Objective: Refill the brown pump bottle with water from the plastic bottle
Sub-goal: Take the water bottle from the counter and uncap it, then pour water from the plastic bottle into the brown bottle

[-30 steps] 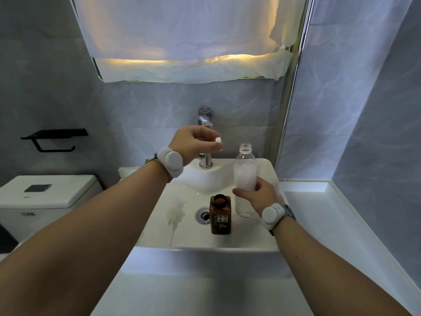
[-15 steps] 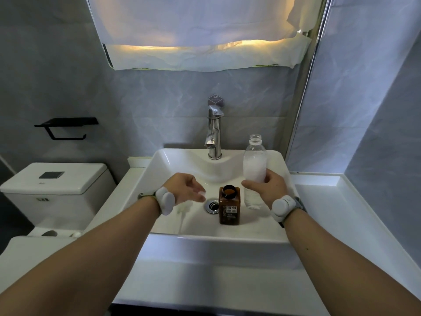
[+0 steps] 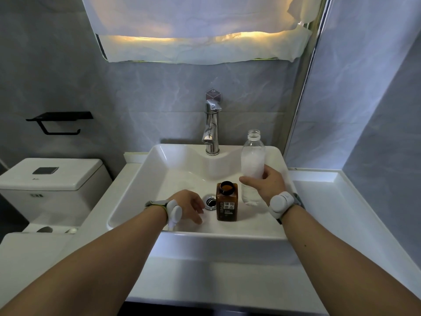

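Brown pump bottle (image 3: 227,201): upright in the sink (image 3: 145,183), uncapped, between both hands, just beside the drain (image 3: 210,202). Right hand (image 3: 265,184): wrapped around the plastic bottle (image 3: 252,165), upright, mouth open. Left hand (image 3: 189,206): fingers loosely spread, empty, near the sink's front rim. Basin behind both hands unoccupied up to the faucet (image 3: 211,127).

Both forearms bare, no sleeves. Left wrist (image 3: 174,212): rounded white puck-like device on a grey-green strap. Right wrist (image 3: 281,205): matching white rounded device, small mark on its top face, strap grey with a dark edge.
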Available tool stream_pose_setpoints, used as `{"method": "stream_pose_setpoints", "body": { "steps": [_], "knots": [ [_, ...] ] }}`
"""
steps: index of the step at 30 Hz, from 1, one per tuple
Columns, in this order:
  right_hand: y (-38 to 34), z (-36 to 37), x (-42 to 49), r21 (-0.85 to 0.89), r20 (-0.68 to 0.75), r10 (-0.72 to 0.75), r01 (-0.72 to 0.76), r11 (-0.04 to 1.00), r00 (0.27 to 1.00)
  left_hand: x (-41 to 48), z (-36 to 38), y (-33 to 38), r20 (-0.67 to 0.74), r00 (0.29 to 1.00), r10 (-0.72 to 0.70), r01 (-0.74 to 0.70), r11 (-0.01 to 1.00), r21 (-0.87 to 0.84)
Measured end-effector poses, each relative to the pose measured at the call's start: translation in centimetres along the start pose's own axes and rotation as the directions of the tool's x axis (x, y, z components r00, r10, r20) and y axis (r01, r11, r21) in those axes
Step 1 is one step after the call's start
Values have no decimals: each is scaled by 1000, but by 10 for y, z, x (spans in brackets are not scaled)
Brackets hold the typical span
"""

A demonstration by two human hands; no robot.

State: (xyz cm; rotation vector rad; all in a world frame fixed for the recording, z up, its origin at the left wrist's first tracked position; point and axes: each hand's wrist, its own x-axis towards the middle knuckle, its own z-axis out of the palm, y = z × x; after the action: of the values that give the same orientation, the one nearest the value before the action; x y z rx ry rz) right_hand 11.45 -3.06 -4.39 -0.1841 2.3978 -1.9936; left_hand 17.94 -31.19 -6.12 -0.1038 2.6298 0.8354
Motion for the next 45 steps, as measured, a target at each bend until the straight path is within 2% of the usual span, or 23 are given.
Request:
{"method": "stream_pose_setpoints", "body": {
  "steps": [7,12,19,29,32,40,45],
  "knots": [
    [-1,1,0,-6,12,-3,3,1000,1000,1,0,1,-55,998,10,-11,1000,-24],
    [-3,0,-3,-5,9,-7,7,1000,1000,2,-4,21,-120,987,105,-125,977,-171],
    [-5,2,-5,-12,13,-7,7,1000,1000,15,0,40,-140,965,221,-241,959,-148],
    [-5,6,8,-53,-38,-51,49,997,998,25,-21,29,-343,914,217,-343,865,-367],
    [-12,8,20,-51,-32,-78,76,996,996,29,-34,25,-405,890,209,-374,844,-385],
    [-8,17,49,-60,-13,-113,112,992,994,43,-47,13,-450,867,213,-412,815,-407],
    [-7,21,56,-209,26,-186,187,960,982,45,-44,7,-513,842,168,-413,812,-413]
  ]
}}
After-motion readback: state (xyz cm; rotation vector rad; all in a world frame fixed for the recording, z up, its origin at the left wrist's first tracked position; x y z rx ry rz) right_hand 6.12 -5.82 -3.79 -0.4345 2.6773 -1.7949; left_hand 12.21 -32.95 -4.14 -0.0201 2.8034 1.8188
